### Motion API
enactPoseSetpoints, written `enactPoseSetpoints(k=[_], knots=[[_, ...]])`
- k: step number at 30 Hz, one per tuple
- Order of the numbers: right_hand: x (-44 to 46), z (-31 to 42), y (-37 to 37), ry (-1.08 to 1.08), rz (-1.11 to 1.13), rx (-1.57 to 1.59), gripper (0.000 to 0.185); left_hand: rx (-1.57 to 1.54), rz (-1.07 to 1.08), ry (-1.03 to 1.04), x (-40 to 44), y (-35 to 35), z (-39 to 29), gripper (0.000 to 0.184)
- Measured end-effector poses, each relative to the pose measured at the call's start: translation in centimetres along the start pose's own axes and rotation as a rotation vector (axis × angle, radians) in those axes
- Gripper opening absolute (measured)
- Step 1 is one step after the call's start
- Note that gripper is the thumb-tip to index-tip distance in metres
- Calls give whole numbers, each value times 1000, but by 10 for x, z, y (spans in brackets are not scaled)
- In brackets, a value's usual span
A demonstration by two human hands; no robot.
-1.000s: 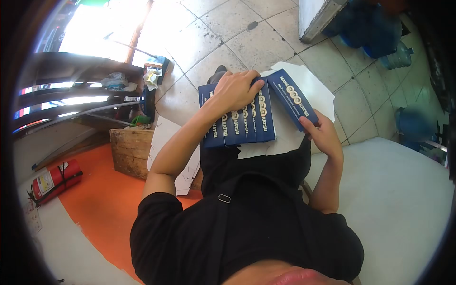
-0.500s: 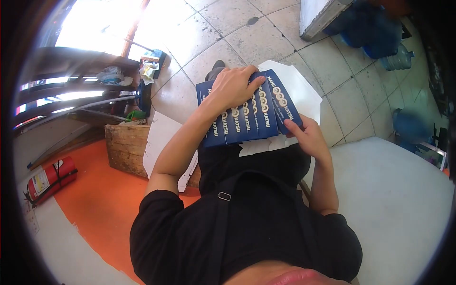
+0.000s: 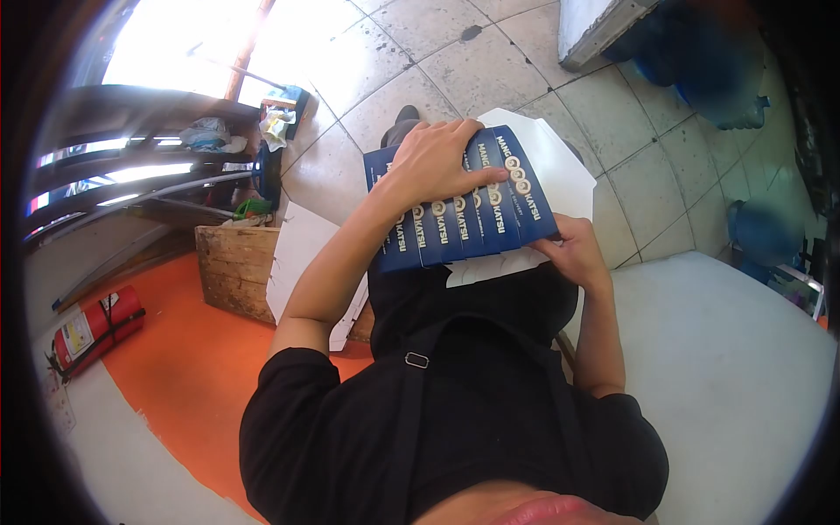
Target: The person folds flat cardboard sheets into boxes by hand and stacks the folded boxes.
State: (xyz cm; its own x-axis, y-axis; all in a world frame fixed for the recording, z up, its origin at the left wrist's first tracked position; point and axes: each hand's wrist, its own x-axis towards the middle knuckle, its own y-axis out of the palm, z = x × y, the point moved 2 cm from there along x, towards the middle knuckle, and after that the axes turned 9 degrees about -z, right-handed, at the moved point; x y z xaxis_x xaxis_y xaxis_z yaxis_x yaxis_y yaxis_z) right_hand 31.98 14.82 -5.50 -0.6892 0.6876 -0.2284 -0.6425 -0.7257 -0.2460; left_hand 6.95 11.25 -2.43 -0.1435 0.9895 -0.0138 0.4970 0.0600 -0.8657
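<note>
Several dark blue printed cardboard sheets [image 3: 522, 197], with white and gold "KATSU" lettering, lie overlapped like a fan across my lap. Larger white card [image 3: 553, 157] sticks out from under them. My left hand [image 3: 437, 164] rests on top of the sheets, fingers stretched toward the far edge and thumb spread over the rightmost ones. At the near right corner, my right hand [image 3: 573, 252] grips the edge of the cardboard sheets; its fingertips are partly hidden beneath. Another white card piece [image 3: 302, 254] leans by my left forearm.
To the left are a wooden box [image 3: 232, 271], an orange surface [image 3: 166, 341] and a red fire extinguisher [image 3: 98, 332]. A white surface [image 3: 717, 350] lies at right. Ahead is tiled floor [image 3: 472, 79], with a blue water jug [image 3: 761, 232] at far right.
My right thumb has moved off the top of the rightmost sheet to its corner edge. My left thumb has shifted right and nearer me, and the rightmost sheet now overlaps the others more.
</note>
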Motion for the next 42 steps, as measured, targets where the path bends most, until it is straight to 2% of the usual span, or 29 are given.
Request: enactPoseSetpoints(k=[5, 8, 10, 12, 14, 18, 23, 26, 28, 32, 37, 39, 42], knots=[[-2, 9, 3, 14, -61, -111, 17, -4, -16, 6, 1, 3, 2, 80], [-3, 2, 8, -15, -36, -203, 15, 7, -57, 32, 4, 7, 2, 77], [-4, 5, 11, -47, -58, -172, 15, 4, -61, 33, 3, 6, 2, 68], [-3, 10, 10, -79, -81, -139, 15, 22, -55, 38, 2, 7, 2, 68], [-3, 18, 4, 44, 38, -183, 20, 38, -49, 50, 1, 7, 2, 67], [2, 14, 2, 38, 39, -268, 24, 34, -23, 33, 0, 6, 1, 73], [4, -19, 17, -263, -97, -498, 27, 19, -71, 47, -1, 8, 5, 73], [1, -30, 16, -328, -109, -466, 26, 6, -63, 40, -3, 7, 5, 78], [1, -30, 12, -283, -88, -487, 27, 10, -66, 80, -5, 2, 4, 87], [3, -33, 11, -169, -51, -523, 29, 27, -86, 102, -6, 4, 5, 86], [4, -27, 23, -257, -92, -389, 27, 5, -76, 68, -4, 2, 4, 87], [3, -22, 25, -158, -15, -305, 25, -1, -86, 60, -5, 3, 4, 87], [2, -18, 31, -188, 46, -261, 25, -3, -86, 53, -4, 2, 3, 87]])
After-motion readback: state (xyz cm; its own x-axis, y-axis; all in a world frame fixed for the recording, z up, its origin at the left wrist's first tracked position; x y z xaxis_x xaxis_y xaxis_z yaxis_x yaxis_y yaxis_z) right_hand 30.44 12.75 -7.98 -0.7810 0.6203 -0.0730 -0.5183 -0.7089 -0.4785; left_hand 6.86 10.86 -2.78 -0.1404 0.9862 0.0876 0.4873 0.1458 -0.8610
